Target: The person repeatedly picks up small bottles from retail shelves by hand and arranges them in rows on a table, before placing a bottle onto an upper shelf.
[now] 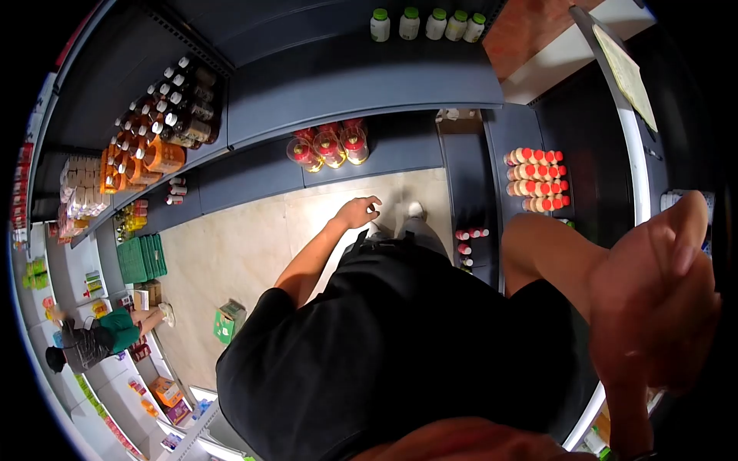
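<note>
My left hand (pixel 360 213) hangs low in front of my body, above the pale floor. Its fingers curve loosely with a gap between thumb and index finger, and nothing shows in it. The nearest goods are round, red-and-gold clear packs (pixel 330 147) on the low shelf ahead. On the right, my bent arm is raised close to the camera, and my right hand (pixel 665 276) looks large and blurred. Its fingers are smeared, so whether it holds anything does not show. Beside that arm, rows of red-capped bottles (pixel 538 180) stand on a dark shelf.
Green-capped white bottles (pixel 410 24) line the upper grey shelf (pixel 361 81). Dark drink bottles (pixel 192 107) and orange ones (pixel 146 161) crowd its left end. Green crates (pixel 142 259) and a green carton (pixel 228 321) sit on the floor. Another person (pixel 100 334) reaches toward the left shelves.
</note>
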The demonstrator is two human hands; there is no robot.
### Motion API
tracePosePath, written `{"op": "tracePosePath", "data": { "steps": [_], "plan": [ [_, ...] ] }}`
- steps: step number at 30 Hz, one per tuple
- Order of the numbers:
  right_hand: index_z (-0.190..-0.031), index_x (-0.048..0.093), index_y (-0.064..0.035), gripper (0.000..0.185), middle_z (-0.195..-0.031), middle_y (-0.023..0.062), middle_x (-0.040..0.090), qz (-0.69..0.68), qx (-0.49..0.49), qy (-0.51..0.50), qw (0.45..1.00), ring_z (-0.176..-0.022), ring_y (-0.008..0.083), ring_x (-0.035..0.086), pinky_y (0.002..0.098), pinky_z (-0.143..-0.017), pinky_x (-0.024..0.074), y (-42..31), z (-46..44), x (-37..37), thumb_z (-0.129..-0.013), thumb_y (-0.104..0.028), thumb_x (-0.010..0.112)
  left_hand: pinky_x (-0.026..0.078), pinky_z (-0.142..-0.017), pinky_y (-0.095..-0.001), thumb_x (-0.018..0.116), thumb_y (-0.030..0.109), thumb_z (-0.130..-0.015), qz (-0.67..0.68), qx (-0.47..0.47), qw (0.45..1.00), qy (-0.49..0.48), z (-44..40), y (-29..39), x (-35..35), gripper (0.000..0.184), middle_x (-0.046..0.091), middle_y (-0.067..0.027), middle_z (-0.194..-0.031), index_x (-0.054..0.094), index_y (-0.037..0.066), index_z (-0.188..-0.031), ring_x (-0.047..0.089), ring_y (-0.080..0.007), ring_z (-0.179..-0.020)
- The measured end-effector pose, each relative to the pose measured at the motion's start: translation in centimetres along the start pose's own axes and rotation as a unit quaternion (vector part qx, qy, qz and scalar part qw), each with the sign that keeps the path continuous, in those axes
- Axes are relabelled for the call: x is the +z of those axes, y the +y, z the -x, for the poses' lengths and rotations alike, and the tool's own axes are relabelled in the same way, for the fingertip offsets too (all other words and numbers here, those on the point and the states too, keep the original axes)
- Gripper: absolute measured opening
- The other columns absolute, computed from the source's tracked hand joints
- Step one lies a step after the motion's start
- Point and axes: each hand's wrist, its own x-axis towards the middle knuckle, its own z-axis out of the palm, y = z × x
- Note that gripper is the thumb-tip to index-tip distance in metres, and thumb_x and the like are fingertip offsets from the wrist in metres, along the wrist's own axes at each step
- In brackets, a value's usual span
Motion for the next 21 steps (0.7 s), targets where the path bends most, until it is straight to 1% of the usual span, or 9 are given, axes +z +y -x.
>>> {"op": "tracePosePath", "data": {
  "steps": [6,9,10,11,12,13,14,16,21],
  "plan": [
    [-0.097,0.061,0.0036,0.017,-0.078,0.0058,0.058,-0.065,-0.027,0.077,0.995,-0.062,0.0090,0.051,0.0251,-0.063,0.0407,11.1,-0.3,1.1,-0.086,-0.009,0.058,0.052,-0.086,-0.0391,0.062,0.029,-0.086,0.067,-0.006,0.996,0.050,-3.6,0.7,-2.3,0.038,0.071,-0.0113,-0.102,0.061,0.014,-0.120,0.067,-0.0313,-0.094],
    [-0.101,0.063,0.0056,0.014,-0.078,0.0074,0.060,0.017,0.124,0.126,0.984,-0.060,0.0104,0.052,0.0246,-0.060,0.0428,21.0,3.4,-0.5,-0.087,0.007,0.060,0.052,-0.082,-0.0380,0.063,0.027,-0.087,0.120,-0.035,0.989,0.076,-4.3,1.2,-2.6,0.037,0.070,-0.0108,-0.100,0.061,0.013,-0.120,0.067,-0.0283,-0.088],
    [-0.103,0.065,0.0026,0.016,-0.080,0.0027,0.060,0.120,0.252,0.126,0.952,-0.066,0.0063,0.053,0.0208,-0.060,0.0430,24.6,5.5,-1.6,-0.087,0.003,0.065,0.052,-0.081,-0.0370,0.064,0.026,-0.087,0.139,-0.040,0.985,0.094,-4.4,1.2,-2.6,0.036,0.070,-0.0108,-0.097,0.062,0.012,-0.120,0.068,-0.0268,-0.084],
    [-0.104,0.066,-0.0005,0.015,-0.081,-0.0007,0.061,0.159,0.291,0.108,0.937,-0.069,0.0041,0.053,0.0202,-0.061,0.0439,29.7,8.2,-3.3,-0.089,0.000,0.066,0.052,-0.080,-0.0366,0.065,0.024,-0.086,0.153,-0.052,0.981,0.106,-4.3,1.4,-2.6,0.036,0.070,-0.0106,-0.095,0.062,0.011,-0.119,0.068,-0.0261,-0.084],
    [-0.105,0.067,-0.0022,0.018,-0.082,-0.0008,0.061,0.172,0.379,0.108,0.903,-0.071,0.0041,0.054,0.0192,-0.065,0.0448,33.3,10.4,-4.5,-0.087,-0.001,0.067,0.052,-0.079,-0.0362,0.065,0.023,-0.086,0.164,-0.065,0.977,0.116,-4.3,1.5,-2.8,0.035,0.070,-0.0105,-0.094,0.062,0.010,-0.119,0.068,-0.0253,-0.083],
    [-0.107,0.067,-0.0044,0.023,-0.084,0.0019,0.063,0.227,0.406,0.093,0.881,-0.074,0.0083,0.059,0.0226,-0.071,0.0480,37.8,13.7,-6.4,-0.084,-0.006,0.071,0.052,-0.081,-0.0350,0.064,0.020,-0.086,0.227,-0.105,0.962,0.108,-4.2,2.1,-3.2,0.034,0.071,-0.0104,-0.094,0.062,0.008,-0.119,0.068,-0.0236,-0.084],
    [-0.109,0.067,-0.0058,0.032,-0.093,0.0079,0.066,0.301,0.408,0.068,0.859,-0.083,0.0187,0.065,0.0314,-0.080,0.0508,41.2,16.3,-8.3,-0.079,-0.014,0.075,0.052,-0.081,-0.0348,0.064,0.019,-0.087,0.230,-0.100,0.960,0.122,-4.2,2.1,-3.2,0.034,0.071,-0.0105,-0.095,0.062,0.008,-0.119,0.069,-0.0233,-0.085],
    [-0.116,0.064,-0.0070,0.046,-0.109,0.0157,0.064,0.401,0.400,0.008,0.824,-0.099,0.0302,0.063,0.0400,-0.088,0.0500,47.0,20.0,-11.5,-0.076,-0.024,0.077,0.052,-0.083,-0.0343,0.063,0.018,-0.087,0.235,-0.089,0.956,0.150,-5.2,0.8,-2.5,0.034,0.072,-0.0108,-0.096,0.062,0.008,-0.119,0.069,-0.0228,-0.086],
    [-0.127,0.057,-0.0109,0.061,-0.124,0.0224,0.054,0.459,0.350,0.003,0.817,-0.114,0.0399,0.054,0.0459,-0.096,0.0464,57.4,21.3,-15.7,-0.075,-0.038,0.076,0.053,-0.083,-0.0358,0.063,0.021,-0.088,0.207,-0.135,0.953,0.177,-8.2,1.9,-4.0,0.036,0.072,-0.0153,-0.098,0.061,0.008,-0.121,0.070,-0.0261,-0.091]
  ]
}}
